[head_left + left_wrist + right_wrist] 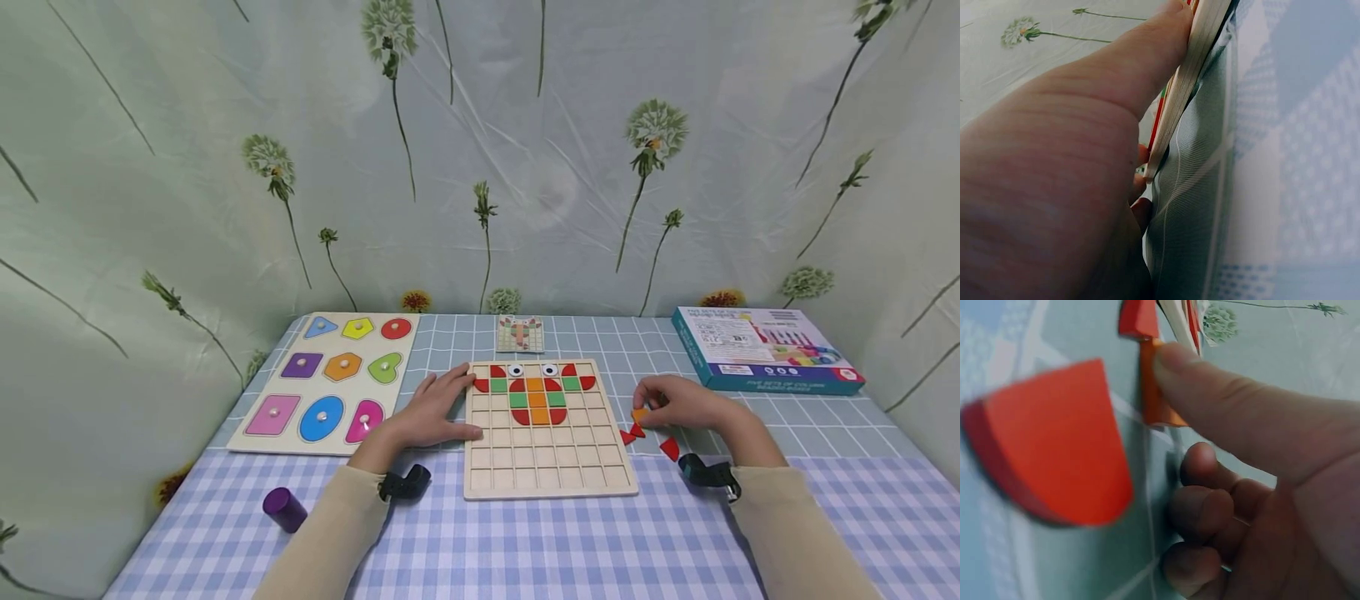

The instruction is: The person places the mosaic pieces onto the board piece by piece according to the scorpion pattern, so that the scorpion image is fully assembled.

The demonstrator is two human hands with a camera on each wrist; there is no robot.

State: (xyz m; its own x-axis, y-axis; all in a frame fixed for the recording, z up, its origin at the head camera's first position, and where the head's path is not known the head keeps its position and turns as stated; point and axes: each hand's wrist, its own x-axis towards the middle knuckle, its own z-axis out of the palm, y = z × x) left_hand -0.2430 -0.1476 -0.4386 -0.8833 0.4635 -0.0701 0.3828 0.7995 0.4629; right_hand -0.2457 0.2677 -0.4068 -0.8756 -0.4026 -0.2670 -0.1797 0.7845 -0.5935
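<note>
My left hand rests at the left edge of a wooden grid board, thumb on its face and fingers by the upper left corner. Red, green and orange pieces and two eye pieces form a pattern in the board's upper rows. To the right of the board, my right hand pinches an orange square piece close over the table, its other fingers curled below the thumb in the right wrist view. Small red pieces lie beside it, and a red quarter-circle piece lies nearer the wrist.
A pattern card lies behind the board. At the left is a knobbed shape puzzle, with a purple cylinder in front of it. A flat printed box lies at the back right. A flowered curtain hangs behind the table.
</note>
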